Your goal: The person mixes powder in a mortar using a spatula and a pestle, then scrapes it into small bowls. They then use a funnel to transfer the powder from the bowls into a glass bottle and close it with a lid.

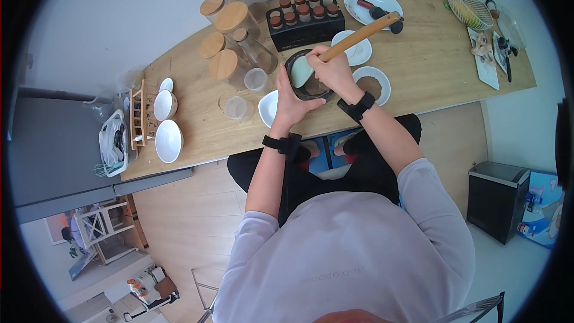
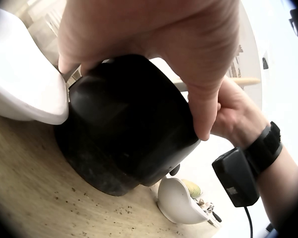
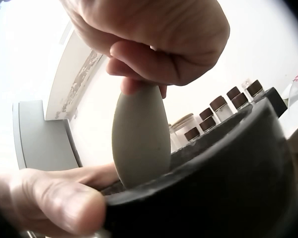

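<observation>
My left hand (image 1: 291, 106) holds the black mortar (image 2: 129, 129) by its side, thumb on one side and fingers on the other. Inside the mortar lies some brown powder (image 1: 314, 88). A spatula with a pale green head (image 3: 141, 136) and a long wooden handle (image 1: 362, 34) is gripped low on the handle by my right hand (image 1: 335, 75). Its head stands down inside the mortar, and its tip is hidden behind the rim in the right wrist view. A white bowl (image 2: 27, 74) sits close beside the mortar near my left hand.
A white bowl (image 1: 385, 87) of brown powder and another white dish (image 1: 360, 54) lie right of the mortar. Behind stands a black rack (image 1: 305, 37) of capped vials. Wooden-lidded jars (image 1: 230, 66) and clear cups (image 1: 239, 109) are left; a floral plate (image 1: 353, 1) is at the back.
</observation>
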Motion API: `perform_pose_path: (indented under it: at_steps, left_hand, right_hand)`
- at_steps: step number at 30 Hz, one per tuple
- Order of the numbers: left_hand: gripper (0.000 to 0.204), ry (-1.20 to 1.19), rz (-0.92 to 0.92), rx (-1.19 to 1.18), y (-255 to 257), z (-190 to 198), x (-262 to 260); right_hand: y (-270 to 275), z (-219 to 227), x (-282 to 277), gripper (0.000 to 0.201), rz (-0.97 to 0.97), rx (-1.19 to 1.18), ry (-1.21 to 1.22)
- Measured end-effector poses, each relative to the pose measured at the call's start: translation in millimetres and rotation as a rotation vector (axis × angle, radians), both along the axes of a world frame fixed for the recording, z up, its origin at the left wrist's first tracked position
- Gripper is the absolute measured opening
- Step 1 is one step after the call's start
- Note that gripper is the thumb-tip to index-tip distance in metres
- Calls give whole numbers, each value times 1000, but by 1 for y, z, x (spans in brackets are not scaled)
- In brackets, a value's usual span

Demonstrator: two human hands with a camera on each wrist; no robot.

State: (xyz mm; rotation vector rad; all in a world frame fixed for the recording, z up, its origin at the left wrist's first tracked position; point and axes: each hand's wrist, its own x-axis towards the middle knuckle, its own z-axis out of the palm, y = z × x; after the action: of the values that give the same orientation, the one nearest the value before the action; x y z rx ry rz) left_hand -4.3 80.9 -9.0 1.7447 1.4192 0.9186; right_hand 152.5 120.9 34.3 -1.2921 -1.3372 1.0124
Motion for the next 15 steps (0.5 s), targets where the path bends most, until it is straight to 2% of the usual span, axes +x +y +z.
perform_pose_path:
  at_steps: [3, 4, 6, 10, 13, 15]
  left_hand:
    - [143, 0, -1, -17, 0, 2, 0]
    - [143, -10, -12, -1, 1, 2, 0]
    - [143, -14, -19, 0, 1, 0, -2]
    - [143, 1, 4, -19, 0, 1, 0]
    - [143, 9, 2, 4, 1, -2, -1]
    - [142, -4, 0, 7, 1, -1, -2]
  right_hand:
    - [5, -3, 0, 19, -30, -43, -73]
    - [5, -5, 2, 19, 5, -60, -176]
    - [11, -7, 14, 19, 26, -69, -188]
    - [11, 23, 30, 19, 70, 0, -206]
    - [6, 50, 40, 21, -19, 125, -482]
    - [7, 45, 40, 25, -12, 99, -630]
